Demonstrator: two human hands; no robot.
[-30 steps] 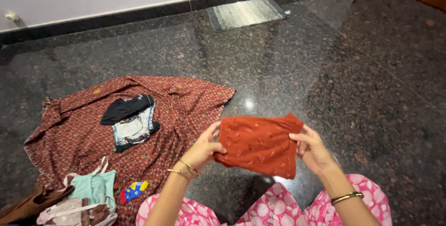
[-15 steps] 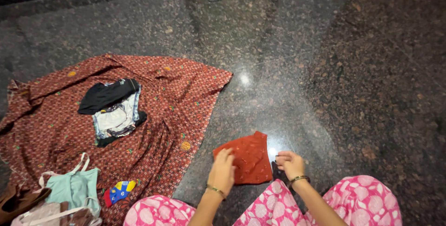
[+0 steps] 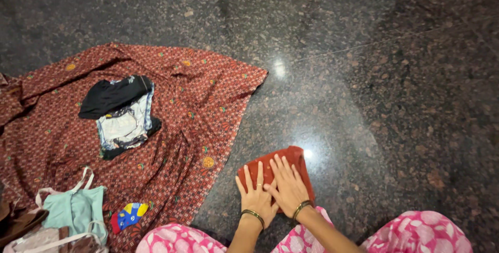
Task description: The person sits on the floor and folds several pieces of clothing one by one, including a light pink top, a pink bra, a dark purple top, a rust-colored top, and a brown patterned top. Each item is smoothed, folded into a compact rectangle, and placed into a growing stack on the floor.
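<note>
A small folded orange-red cloth (image 3: pixel 291 159) lies on the dark granite floor in front of my knees. My left hand (image 3: pixel 255 193) and my right hand (image 3: pixel 287 185) both press flat on it, fingers spread, side by side and partly overlapping. Most of the cloth is hidden under my hands. Each wrist carries a thin bangle. My pink patterned trousers (image 3: pixel 416 235) show at the bottom edge.
A large maroon printed cloth (image 3: pixel 171 102) is spread on the floor to the left. On it lie a black and white folded garment (image 3: pixel 122 112), a pale green top (image 3: pixel 75 209) and a small blue, yellow and red piece (image 3: pixel 129 215). Polished granite (image 3: pixel 390 87) stretches right.
The orange-red cloth was held up open between both hands, then folded smaller and laid on the floor. Now both hands lie flat on top of it. The view has tilted downward.
</note>
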